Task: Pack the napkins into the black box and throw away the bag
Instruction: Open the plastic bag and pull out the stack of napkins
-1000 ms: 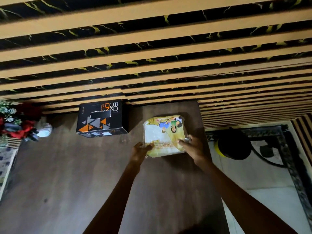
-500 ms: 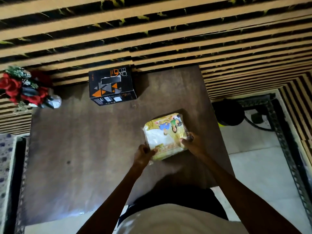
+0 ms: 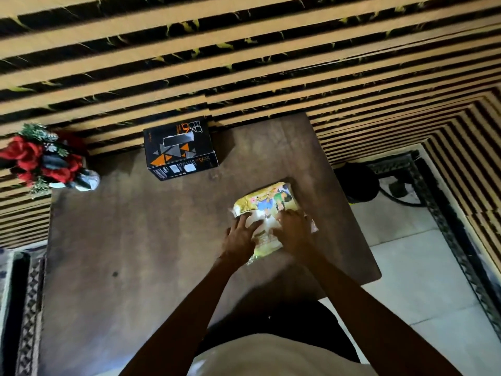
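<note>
On brown table (image 3: pixel 135 240) by striped wall (image 3: pixel 244 63): black box (image 3: pixel 180 150), flowers (image 3: pixel 40 158). Left hand (image 3: pixel 240 237), right hand (image 3: pixel 294 230) flat on bag (image 3: pixel 267 210), fingers spread; I cannot see napkins.

This looks like a room in a home: a dark wooden tabletop (image 3: pixel 135 240) stands against a wall of tan and black striped panels (image 3: pixel 244 63), with a vase of red flowers (image 3: pixel 40 161) at one corner and pale floor tiles (image 3: pixel 423 280) alongside.
</note>
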Motion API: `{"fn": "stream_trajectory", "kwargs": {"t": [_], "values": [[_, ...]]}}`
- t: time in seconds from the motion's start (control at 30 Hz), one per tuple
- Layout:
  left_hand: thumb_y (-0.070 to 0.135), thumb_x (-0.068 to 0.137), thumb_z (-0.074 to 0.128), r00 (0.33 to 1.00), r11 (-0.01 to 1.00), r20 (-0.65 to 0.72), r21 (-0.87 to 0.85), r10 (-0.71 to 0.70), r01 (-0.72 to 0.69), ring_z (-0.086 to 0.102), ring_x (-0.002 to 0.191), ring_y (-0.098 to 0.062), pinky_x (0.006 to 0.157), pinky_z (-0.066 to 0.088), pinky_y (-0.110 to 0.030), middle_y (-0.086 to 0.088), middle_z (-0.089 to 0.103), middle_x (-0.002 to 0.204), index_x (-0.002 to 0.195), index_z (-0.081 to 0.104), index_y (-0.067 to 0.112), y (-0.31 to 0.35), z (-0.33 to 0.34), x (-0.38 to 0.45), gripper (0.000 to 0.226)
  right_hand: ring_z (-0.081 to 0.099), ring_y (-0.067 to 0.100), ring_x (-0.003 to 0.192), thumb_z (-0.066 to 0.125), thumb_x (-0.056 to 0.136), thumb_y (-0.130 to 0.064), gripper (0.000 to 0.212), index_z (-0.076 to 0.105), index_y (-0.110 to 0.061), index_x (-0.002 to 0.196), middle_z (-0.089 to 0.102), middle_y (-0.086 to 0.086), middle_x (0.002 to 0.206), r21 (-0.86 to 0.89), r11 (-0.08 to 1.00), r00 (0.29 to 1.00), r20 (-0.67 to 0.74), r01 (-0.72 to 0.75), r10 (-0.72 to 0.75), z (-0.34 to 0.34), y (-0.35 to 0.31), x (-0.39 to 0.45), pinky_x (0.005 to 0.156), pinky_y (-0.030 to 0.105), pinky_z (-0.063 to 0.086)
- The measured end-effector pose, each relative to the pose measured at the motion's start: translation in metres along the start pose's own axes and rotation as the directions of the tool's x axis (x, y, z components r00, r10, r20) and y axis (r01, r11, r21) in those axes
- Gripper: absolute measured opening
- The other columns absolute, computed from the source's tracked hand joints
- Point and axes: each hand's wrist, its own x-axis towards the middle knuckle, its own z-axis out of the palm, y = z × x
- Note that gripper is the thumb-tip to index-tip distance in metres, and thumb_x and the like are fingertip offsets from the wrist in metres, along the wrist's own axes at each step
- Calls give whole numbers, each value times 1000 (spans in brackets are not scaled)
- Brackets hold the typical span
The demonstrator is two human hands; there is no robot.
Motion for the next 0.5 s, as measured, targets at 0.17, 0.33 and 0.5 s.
{"fn": "stream_trajectory", "kwargs": {"t": [0.17,0.33,0.5], "values": [[22,86,61,1000,994,-13,-104,20,-21,27,142,-30,104,46,-43,-4,23,158,145,40,34,0,4,-1,64,63,25,100,59,75,-26,19,75,-21,86,74,-3,92,110,992,998,-12,-59,61,-7,-2,8,90,39,49],[38,91,56,1000,991,-3,-135,-15,14,35,136,-34,104,44,-45,-7,28,154,142,47,30,8,-3,-1,52,62,12,68,75,70,-9,8,70,-16,68,73,4,75,436,877,979,-118,202,-167,-17,32,-29,68,31,53],[43,83,66,997,999,-73,-22,30,-32,42,125,-27,104,35,-40,-6,45,134,122,62,25,29,-8,-7,43,60,-3,78,63,86,-14,20,71,-32,91,68,6,81,496,811,950,-182,311,-253,-12,66,-64,68,28,48]]}}
